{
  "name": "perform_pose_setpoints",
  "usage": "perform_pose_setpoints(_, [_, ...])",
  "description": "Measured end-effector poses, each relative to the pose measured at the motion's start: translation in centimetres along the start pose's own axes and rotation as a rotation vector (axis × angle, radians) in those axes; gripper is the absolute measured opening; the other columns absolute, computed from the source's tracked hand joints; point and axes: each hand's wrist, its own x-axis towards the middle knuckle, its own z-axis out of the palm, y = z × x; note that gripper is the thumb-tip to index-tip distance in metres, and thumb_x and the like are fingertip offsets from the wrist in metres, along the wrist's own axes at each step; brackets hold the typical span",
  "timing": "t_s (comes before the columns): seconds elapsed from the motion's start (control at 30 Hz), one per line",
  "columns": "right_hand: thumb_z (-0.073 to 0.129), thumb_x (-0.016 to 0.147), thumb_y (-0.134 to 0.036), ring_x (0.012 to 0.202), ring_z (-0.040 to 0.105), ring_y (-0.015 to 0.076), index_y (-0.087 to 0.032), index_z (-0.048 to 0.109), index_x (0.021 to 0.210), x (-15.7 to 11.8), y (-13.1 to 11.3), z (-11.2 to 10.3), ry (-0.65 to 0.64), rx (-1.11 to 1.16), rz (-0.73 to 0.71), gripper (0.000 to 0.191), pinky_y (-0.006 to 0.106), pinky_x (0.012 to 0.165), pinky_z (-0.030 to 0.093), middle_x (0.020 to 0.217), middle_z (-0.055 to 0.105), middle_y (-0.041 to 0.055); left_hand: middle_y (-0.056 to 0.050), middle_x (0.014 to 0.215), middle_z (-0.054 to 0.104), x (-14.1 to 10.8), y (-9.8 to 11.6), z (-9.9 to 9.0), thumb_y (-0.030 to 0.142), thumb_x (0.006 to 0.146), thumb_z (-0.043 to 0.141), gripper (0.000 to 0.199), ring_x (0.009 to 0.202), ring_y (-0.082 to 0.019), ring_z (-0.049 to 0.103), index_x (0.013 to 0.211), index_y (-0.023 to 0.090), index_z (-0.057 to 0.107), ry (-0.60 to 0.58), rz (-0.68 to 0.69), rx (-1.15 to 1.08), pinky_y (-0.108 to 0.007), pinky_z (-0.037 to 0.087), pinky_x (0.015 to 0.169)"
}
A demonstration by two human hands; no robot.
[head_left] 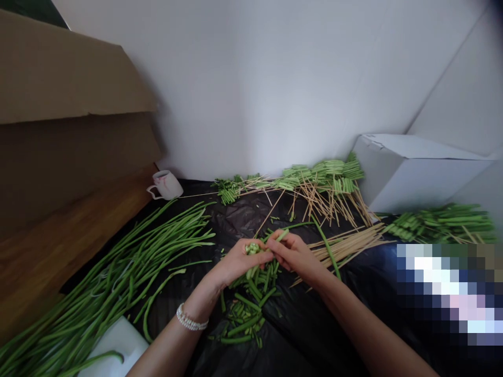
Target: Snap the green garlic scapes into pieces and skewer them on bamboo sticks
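Note:
My left hand (pixel 245 257) is closed around a small bunch of cut green bean pieces (pixel 252 248), their pale ends facing up. Touching it at the fingertips, my right hand (pixel 293 251) pinches a bean piece (pixel 282 235). Below both hands lies a loose heap of cut bean pieces (pixel 247 314) on black plastic sheeting (pixel 314 335). One long bean (pixel 328 246) curves behind and past my right hand; whether it joins the held piece is hidden.
Long whole beans (pixel 129 272) spread at left, partly over a white block (pixel 118 348). A mug (pixel 167 185) stands behind them. Thin wooden skewers (pixel 349 243) lie right. Skewered bean rows (pixel 322 173) line the wall, beside a white box (pixel 424 170). A cardboard box (pixel 74 78) is left.

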Motion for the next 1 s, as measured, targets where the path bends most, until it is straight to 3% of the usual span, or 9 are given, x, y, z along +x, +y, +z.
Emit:
perform_pose_setpoints(0.17, [0.064, 0.081, -0.052, 0.041, 0.04, 0.0047, -0.018, 0.057, 0.08, 0.0, 0.01, 0.03, -0.005, 0.023, 0.012, 0.034, 0.017, 0.036, 0.027, 0.057, 0.052, -0.0067, 0.002, 0.058, 0.055, 0.03, 0.01, 0.12, 0.049, 0.079, 0.066, 0.036, 0.047, -0.008, 0.043, 0.073, 0.013, 0.065, -0.035, -0.01, -0.003, -0.02, 0.031, 0.046])
perform_pose_setpoints(0.37, [0.066, 0.081, -0.045, 0.043, 0.043, 0.006, -0.02, 0.052, 0.074, -0.02, -0.01, 0.28, 0.118, -0.108, -0.091, 0.03, 0.018, 0.04, 0.035, 0.055, 0.049, -0.0073, 0.002, 0.06, 0.055, -0.03, 0.36, 0.34, 0.047, 0.081, 0.063, 0.033, 0.051, -0.008, 0.044, 0.076, 0.014, 0.063, 0.015, 0.051, 0.086, -0.02, 0.033, 0.049])
perform_pose_setpoints(0.53, [0.064, 0.081, -0.048, 0.037, 0.042, 0.0049, -0.02, 0.049, 0.076, 0.05, 0.15, 0.42, 0.145, -0.044, -0.077, 0.032, 0.018, 0.036, 0.03, 0.057, 0.054, -0.0073, -0.002, 0.068, 0.062, -0.11, 0.17, 0.06, 0.041, 0.084, 0.059, 0.028, 0.055, -0.01, 0.049, 0.083, 0.013, 0.065, -0.014, 0.033, 0.084, -0.021, 0.037, 0.053])
perform_pose_setpoints(0.8, [0.066, 0.079, -0.048, 0.037, 0.042, 0.0052, -0.02, 0.051, 0.075, 0.18, 0.56, 0.7, 0.161, -0.058, -0.074, 0.032, 0.018, 0.035, 0.03, 0.057, 0.054, -0.0063, 0.0, 0.064, 0.058, 0.02, -0.16, -0.37, 0.033, 0.083, 0.053, 0.024, 0.053, -0.01, 0.044, 0.074, 0.013, 0.064, -0.037, 0.063, 0.202, -0.021, 0.034, 0.052])
perform_pose_setpoints(1.0, [0.067, 0.078, -0.047, 0.043, 0.044, 0.0082, -0.022, 0.05, 0.078, 0.13, 0.85, 0.89, 0.11, -0.103, -0.07, 0.03, 0.02, 0.038, 0.032, 0.057, 0.053, -0.0064, 0.003, 0.057, 0.05, 0.02, -0.36, 0.03, 0.023, 0.08, 0.048, 0.021, 0.053, -0.01, 0.037, 0.07, 0.014, 0.064, 0.071, 0.19, 0.422, -0.022, 0.028, 0.052])
